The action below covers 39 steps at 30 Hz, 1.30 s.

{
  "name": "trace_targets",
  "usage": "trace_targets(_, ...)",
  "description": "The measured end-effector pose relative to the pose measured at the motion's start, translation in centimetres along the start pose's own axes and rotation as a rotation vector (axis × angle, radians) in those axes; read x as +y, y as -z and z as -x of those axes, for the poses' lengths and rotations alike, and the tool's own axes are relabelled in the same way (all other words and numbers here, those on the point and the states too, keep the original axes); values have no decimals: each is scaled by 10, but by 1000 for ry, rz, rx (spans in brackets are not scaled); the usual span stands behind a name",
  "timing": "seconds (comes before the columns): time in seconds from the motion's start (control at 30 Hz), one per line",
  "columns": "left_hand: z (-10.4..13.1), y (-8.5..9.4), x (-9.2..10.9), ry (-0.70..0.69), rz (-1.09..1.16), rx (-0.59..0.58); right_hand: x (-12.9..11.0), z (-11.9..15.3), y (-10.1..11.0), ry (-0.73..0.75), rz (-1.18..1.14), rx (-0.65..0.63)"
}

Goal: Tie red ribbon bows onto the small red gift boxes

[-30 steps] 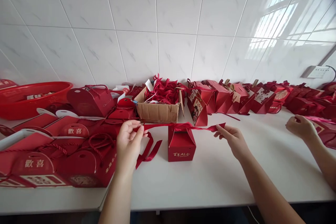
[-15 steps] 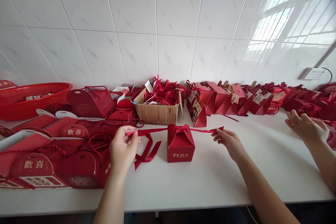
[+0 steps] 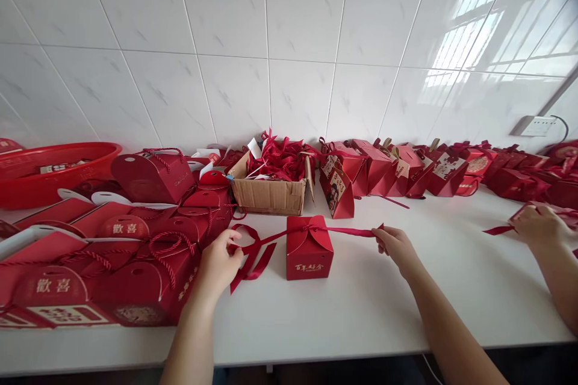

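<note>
A small red gift box [image 3: 309, 258] with gold lettering stands upright on the white table. A red ribbon [image 3: 350, 231] is knotted at its top and stretches out to both sides. My left hand [image 3: 221, 261] pinches the left end, its fingertips partly hidden behind the hand. On the other side, my right hand [image 3: 397, 246] has the right end between thumb and fingers, with a short tip showing. Another loose length of ribbon [image 3: 262, 261] lies on the table between the box and my left hand, partly overlapping the held one.
Red boxes [image 3: 130, 277] crowd the left side, before a red plastic basin [image 3: 103, 153]. Behind the box stands a cardboard carton [image 3: 268, 195] full of ribbons. Finished-looking boxes [image 3: 379, 171] line the tiled wall. At right, another person's hand [image 3: 544, 225] touches a red box.
The bow loops on top have pulled out into a small knot. My left hand has come slightly lower, my right slightly outward. The other person's hand has moved down onto a red box.
</note>
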State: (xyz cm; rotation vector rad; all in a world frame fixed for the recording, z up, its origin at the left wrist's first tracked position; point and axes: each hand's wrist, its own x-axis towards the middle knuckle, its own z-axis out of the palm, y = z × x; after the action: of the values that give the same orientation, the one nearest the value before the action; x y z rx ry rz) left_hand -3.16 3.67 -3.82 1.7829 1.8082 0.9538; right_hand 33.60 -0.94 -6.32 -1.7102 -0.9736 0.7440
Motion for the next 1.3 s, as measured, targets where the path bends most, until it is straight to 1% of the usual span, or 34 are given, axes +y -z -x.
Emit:
trace_targets(0.13, -2, 0, -7, 25, 1, 4, 2, -1, 3, -15, 55, 37)
trace_targets(0.27, -4, 3, -11, 80, -21, 21, 1, -2, 6, -35, 108, 87)
trace_targets(0.47, -5, 9, -10, 133, -55, 26, -2, -1, 8, -41, 141, 149)
trace_targets(0.7, -8, 5, -10, 138, -111, 88, 2, 0, 9, 41, 65, 224)
trace_targets(0.8, -10, 5, -1, 87, -140, 145, 2, -4, 8, 107, -22, 267)
trace_targets(0.87, -14, 11, 15, 19, -162, 193, -6, -8, 9, 170, -106, 275)
trace_targets(0.9, -16, 17, 26, -23, -170, 217, -13, -9, 9, 205, -151, 271)
trace_targets(0.97, -24, 34, 55, -114, -173, 287, -36, -11, 12, 285, -229, 257)
trace_targets(1.0, -28, 43, 72, -180, -163, 330, -50, -10, 14, 327, -259, 250)
trace_targets(1.03, -32, 53, 89, -305, -114, 389, -66, -9, 16, 367, -279, 237)
trace_targets(1.07, -35, 63, 107, -428, -56, 404, -83, -6, 18, 408, -289, 223)
trace_targets(1.1, -37, 71, 125, -525, -6, 393, -101, -3, 20, 444, -290, 210)
trace_targets(1.13, -39, 79, 143, -598, 22, 347, -117, 1, 21, 489, -276, 187)
trace_targets(1.17, -38, 84, 159, -659, 25, 286, -133, 5, 22, 579, -222, 129)
trace_targets(1.23, -36, 89, 187, -775, 12, 173, -159, 12, 20, 712, -158, -7)
trace_targets(1.3, -31, 87, 208, -838, 46, 102, -178, 16, 16, 753, -137, -131)
